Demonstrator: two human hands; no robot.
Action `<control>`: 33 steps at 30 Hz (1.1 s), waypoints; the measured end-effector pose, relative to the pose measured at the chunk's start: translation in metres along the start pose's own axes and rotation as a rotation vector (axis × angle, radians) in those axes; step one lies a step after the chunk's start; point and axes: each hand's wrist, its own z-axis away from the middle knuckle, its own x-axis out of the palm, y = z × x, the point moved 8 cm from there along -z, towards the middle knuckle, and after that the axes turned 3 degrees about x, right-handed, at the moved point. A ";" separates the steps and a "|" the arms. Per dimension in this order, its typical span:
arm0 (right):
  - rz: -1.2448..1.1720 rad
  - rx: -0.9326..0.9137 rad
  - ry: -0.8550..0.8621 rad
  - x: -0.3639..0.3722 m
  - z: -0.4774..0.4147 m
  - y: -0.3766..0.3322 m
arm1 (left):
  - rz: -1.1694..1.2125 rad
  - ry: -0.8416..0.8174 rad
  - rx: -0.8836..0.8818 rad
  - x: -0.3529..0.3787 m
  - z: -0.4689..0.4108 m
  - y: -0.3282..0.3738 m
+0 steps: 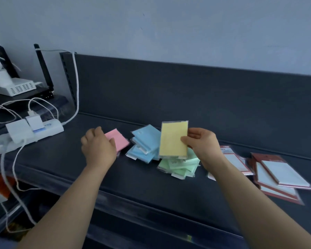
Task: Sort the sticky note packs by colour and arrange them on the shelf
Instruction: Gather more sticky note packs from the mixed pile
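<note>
My two forearms reach from the near edge over the dark, matte shelf (151, 187). My left hand (99, 148) lies on the pink pack (119, 141), fingers curled over its left part and the thumb on its top; the pack lies flat on the shelf. My right hand (203, 144) pinches the yellow pack (173, 139) at its right edge, thumb in front and fingers behind. I hold this pack upright above the others, and it hides part of them.

Every pack is a thin rectangle in shiny clear wrap. Under the yellow one the green packs (180, 167) lie in a loose pile, and the blue packs (144, 146) are heaped between pink and yellow. At the right lie flat white notepads with red borders (280, 175), overlapping each other.

Farther left, a white power strip (34, 131) with plugs and white cables (77, 83). Behind all stands the dark back panel (187, 90).
</note>
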 end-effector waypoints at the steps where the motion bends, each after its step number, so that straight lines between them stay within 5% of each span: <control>1: 0.004 0.004 0.029 -0.007 0.001 0.002 | 0.001 0.014 0.041 -0.001 0.005 0.010; 10: -0.019 0.080 0.138 -0.091 0.018 0.017 | 0.146 -0.023 0.394 0.017 0.069 0.125; 21: 0.160 0.081 0.375 -0.288 0.052 0.052 | 0.262 -0.265 0.599 0.088 0.196 0.279; 28: 0.272 0.180 0.394 -0.387 0.068 0.101 | -0.018 -0.351 0.799 0.138 0.279 0.351; 33: 0.418 0.199 0.282 -0.400 0.068 0.123 | -0.176 -0.359 0.739 0.157 0.296 0.354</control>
